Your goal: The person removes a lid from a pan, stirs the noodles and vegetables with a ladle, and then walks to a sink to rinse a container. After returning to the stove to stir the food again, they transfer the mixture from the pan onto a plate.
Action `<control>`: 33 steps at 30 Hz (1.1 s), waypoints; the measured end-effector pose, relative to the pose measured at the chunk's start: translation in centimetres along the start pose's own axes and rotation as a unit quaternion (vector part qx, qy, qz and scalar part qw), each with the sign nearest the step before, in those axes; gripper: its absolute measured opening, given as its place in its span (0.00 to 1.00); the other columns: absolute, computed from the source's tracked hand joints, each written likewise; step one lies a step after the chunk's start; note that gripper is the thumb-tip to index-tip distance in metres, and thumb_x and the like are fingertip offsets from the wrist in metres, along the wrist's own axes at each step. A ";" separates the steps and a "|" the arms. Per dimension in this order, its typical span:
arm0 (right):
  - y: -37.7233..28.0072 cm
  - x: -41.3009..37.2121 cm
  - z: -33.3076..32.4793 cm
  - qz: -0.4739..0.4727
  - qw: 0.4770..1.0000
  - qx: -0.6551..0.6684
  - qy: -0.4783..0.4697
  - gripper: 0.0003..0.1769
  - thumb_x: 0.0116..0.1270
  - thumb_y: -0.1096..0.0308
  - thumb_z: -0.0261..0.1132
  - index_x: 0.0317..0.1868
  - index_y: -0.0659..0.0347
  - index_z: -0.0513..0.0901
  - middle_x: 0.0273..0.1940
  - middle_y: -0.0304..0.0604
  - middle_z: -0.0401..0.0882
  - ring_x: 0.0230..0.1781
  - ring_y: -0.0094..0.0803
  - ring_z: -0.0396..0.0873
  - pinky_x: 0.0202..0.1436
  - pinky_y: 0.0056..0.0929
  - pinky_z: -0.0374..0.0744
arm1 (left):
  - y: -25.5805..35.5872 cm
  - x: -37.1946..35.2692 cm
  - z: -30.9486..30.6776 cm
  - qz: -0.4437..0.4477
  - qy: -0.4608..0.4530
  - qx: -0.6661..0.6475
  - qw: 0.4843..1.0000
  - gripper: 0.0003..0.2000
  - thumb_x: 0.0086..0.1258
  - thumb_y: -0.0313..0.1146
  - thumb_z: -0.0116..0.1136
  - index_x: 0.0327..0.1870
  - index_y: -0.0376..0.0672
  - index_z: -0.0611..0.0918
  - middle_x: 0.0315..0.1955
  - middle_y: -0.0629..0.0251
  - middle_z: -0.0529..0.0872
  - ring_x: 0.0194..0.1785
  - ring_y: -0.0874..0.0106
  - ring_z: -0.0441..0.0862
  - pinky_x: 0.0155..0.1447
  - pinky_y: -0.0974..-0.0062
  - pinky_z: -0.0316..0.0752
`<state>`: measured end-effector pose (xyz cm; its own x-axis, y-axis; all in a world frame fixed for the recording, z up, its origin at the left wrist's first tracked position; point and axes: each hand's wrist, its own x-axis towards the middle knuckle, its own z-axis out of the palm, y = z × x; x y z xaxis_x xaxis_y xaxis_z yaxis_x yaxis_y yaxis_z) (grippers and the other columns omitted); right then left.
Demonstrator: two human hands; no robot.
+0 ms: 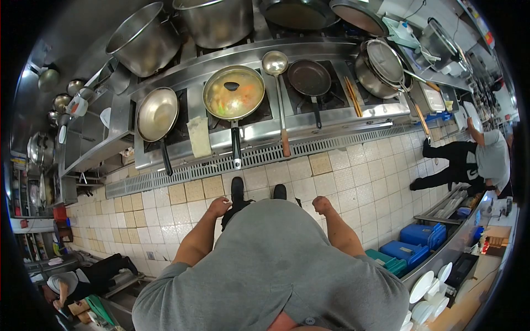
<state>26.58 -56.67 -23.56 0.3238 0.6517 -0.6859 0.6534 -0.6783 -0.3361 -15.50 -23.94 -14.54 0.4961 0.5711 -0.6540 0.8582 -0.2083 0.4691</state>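
Observation:
My left hand (220,207) hangs at my side with its fingers curled, and a tiny white bit shows at the fingertips, too small to name. On my other side, my right hand (321,205) is curled closed, with nothing showing in it. Both are away from the stove (331,126). On it stands a pan with a glass lid (234,92), food showing through. Left of that are a folded cloth (199,137) and a bare steel frying pan (158,114). To the right lie a long ladle (275,63), a dark frying pan (309,77) and wooden chopsticks (352,96).
Large stockpots (144,38) line the back. A strainer (385,60) rests over a pot (371,77) at right. A floor grate (221,165) runs before the stove. One co-worker (491,160) stands at right, another (83,278) at lower left. Blue bins (406,252) sit behind me.

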 end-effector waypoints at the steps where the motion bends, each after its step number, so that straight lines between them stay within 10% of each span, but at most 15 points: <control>1: 0.6 0.7 0.6 0.001 1.000 0.000 -0.012 0.15 0.59 0.69 0.54 0.31 0.69 0.86 0.36 0.58 0.85 0.40 0.49 0.85 0.45 0.41 0.83 | 0.1 0.0 -0.1 0.000 0.000 0.001 1.000 0.23 0.65 0.49 0.60 0.53 0.39 0.82 0.49 0.49 0.85 0.53 0.58 0.83 0.60 0.67 0.75; 9: 0.5 0.7 -0.3 -0.069 0.989 -0.127 -0.033 0.15 0.59 0.70 0.52 0.28 0.68 0.86 0.32 0.57 0.86 0.34 0.45 0.86 0.42 0.40 0.84 | 0.9 -0.2 -0.8 -0.012 -0.004 -0.012 1.000 0.24 0.64 0.48 0.61 0.54 0.39 0.82 0.50 0.48 0.85 0.56 0.57 0.81 0.63 0.68 0.73; 15: -2.1 -0.4 -2.3 0.023 0.995 0.100 0.013 0.12 0.56 0.72 0.55 0.26 0.66 0.85 0.31 0.56 0.86 0.34 0.45 0.86 0.41 0.41 0.84 | 2.6 0.2 -1.0 -0.012 -0.007 -0.004 1.000 0.23 0.64 0.48 0.61 0.54 0.40 0.82 0.49 0.49 0.85 0.56 0.58 0.82 0.63 0.68 0.74; 23: 1.8 1.7 -2.5 -0.182 0.954 -0.238 -0.015 0.14 0.64 0.68 0.54 0.29 0.71 0.81 0.27 0.55 0.83 0.21 0.42 0.83 0.28 0.37 0.83 | 2.0 1.0 -1.2 0.003 0.002 0.003 1.000 0.22 0.64 0.47 0.60 0.52 0.40 0.84 0.49 0.49 0.86 0.56 0.58 0.82 0.62 0.67 0.74; 26: 0.6 -0.7 -4.1 0.039 0.996 0.075 0.024 0.16 0.64 0.66 0.54 0.28 0.70 0.82 0.26 0.55 0.83 0.21 0.42 0.83 0.29 0.39 0.83 | 2.6 1.1 -1.4 0.017 -0.001 0.027 1.000 0.22 0.64 0.47 0.60 0.52 0.40 0.84 0.49 0.49 0.86 0.56 0.58 0.82 0.62 0.66 0.74; 33: 0.2 -4.0 -4.9 0.033 0.995 0.066 0.065 0.16 0.59 0.68 0.52 0.27 0.66 0.86 0.28 0.54 0.85 0.29 0.45 0.85 0.37 0.41 0.83 | 4.4 2.3 -1.4 -0.005 -0.032 0.017 0.999 0.21 0.63 0.48 0.62 0.51 0.42 0.85 0.49 0.50 0.86 0.55 0.57 0.82 0.60 0.67 0.75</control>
<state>28.74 -57.78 -17.70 0.4541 0.6368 -0.6231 0.5349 -0.7542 -0.3809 -10.76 -22.43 -13.11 0.4935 0.5218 -0.6958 0.8669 -0.2300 0.4423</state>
